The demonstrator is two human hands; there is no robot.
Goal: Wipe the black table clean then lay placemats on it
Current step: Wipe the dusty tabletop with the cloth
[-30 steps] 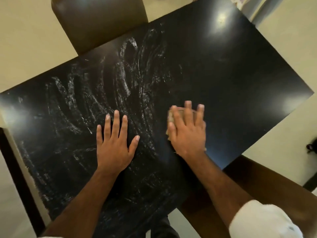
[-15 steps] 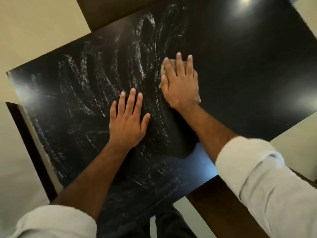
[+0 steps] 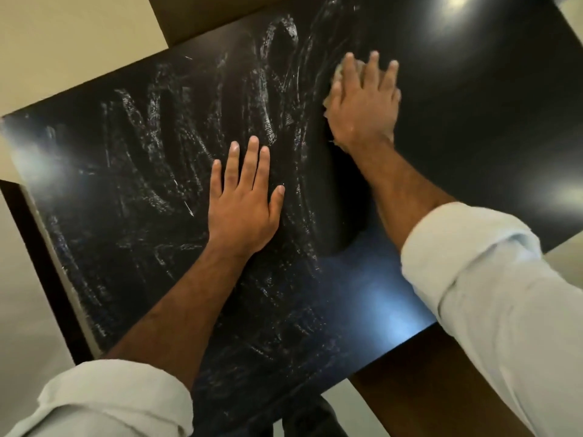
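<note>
The black table [image 3: 473, 127] fills most of the view; its left half is covered with whitish wet smear streaks, its right half is dark and glossy. My right hand [image 3: 362, 105] presses flat, fingers straight, on a small beige cloth [image 3: 339, 72] far out near the table's middle; only the cloth's edges peek out from under the fingers and palm. My left hand [image 3: 244, 203] rests flat on the smeared surface, fingers spread, holding nothing. No placemats are in view.
A brown chair back [image 3: 202, 17] stands at the far side of the table, another brown chair [image 3: 426, 389] at the near right corner. A dark chair frame [image 3: 34, 257] runs along the left edge. Pale floor surrounds the table.
My right hand has slid the cloth away from me, toward the far side of the table. My left hand stays planted flat in the same spot. The camera has leaned forward.
</note>
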